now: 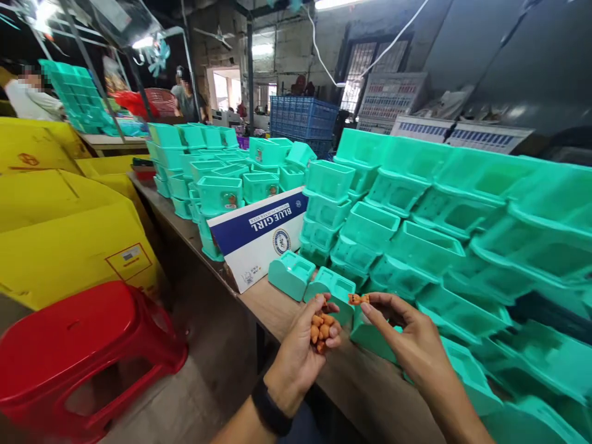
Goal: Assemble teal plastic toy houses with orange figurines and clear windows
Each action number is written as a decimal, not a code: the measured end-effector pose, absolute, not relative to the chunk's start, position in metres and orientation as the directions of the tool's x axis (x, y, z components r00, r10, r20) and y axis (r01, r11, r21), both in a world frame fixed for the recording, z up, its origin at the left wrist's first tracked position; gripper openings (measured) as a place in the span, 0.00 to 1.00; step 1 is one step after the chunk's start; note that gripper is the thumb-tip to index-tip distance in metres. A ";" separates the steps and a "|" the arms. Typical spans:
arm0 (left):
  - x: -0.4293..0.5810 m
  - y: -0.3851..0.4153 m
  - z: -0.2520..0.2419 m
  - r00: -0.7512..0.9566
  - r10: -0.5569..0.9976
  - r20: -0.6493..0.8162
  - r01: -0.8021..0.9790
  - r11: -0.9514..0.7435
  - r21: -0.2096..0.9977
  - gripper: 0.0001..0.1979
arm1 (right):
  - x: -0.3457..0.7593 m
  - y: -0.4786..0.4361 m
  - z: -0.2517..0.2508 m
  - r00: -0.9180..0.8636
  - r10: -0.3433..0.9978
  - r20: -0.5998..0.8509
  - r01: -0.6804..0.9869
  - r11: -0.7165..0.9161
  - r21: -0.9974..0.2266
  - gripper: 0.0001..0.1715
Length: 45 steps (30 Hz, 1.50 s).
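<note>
Pieces (322,328), orange, heaped in the cupped left hand (300,348), fingers curled loosely round, presumably against spilling; single piece (359,300) pinched at one end by nearly closed fingers of the right hand (414,339), perhaps animal-shaped, too small to tell; green bins (290,274) just beyond, on the surface (271,305).

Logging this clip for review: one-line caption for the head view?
Left hand cups small orange pieces while the right hand pinches another piece near stacked green bins.

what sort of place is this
Probably a small factory or workshop: green plastic containers stand stacked along the table, blue plastic crates behind them, and the left hand holds several small orange figures.
</note>
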<state>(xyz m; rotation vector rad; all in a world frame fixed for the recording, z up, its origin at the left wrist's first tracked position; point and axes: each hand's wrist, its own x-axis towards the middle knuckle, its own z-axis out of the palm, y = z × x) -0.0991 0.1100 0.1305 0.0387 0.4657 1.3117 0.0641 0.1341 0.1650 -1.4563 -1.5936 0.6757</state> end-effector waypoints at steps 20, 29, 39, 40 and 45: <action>-0.149 0.124 0.104 -0.128 0.940 -0.317 -0.839 0.068 0.540 0.35 | -0.036 0.244 0.138 -0.264 0.934 0.240 0.841 0.345 -0.416 0.12; -0.146 0.126 0.107 -0.037 0.953 -0.300 -0.884 0.109 0.455 0.35 | -0.011 0.217 0.156 -0.404 0.866 0.294 0.660 0.499 -0.561 0.21; -0.138 0.126 0.118 0.242 0.932 -0.271 -0.861 0.335 0.382 0.35 | -0.005 0.185 0.149 -0.592 0.761 0.266 0.493 0.603 -0.627 0.15; -0.138 0.127 0.119 0.259 0.927 -0.271 -0.854 0.351 0.385 0.35 | -0.003 0.186 0.150 -0.598 0.761 0.252 0.499 0.599 -0.626 0.14; -0.133 0.127 0.121 0.298 0.924 -0.239 -0.826 0.375 0.420 0.39 | 0.005 0.185 0.151 -0.572 0.793 0.211 0.484 0.534 -0.694 0.18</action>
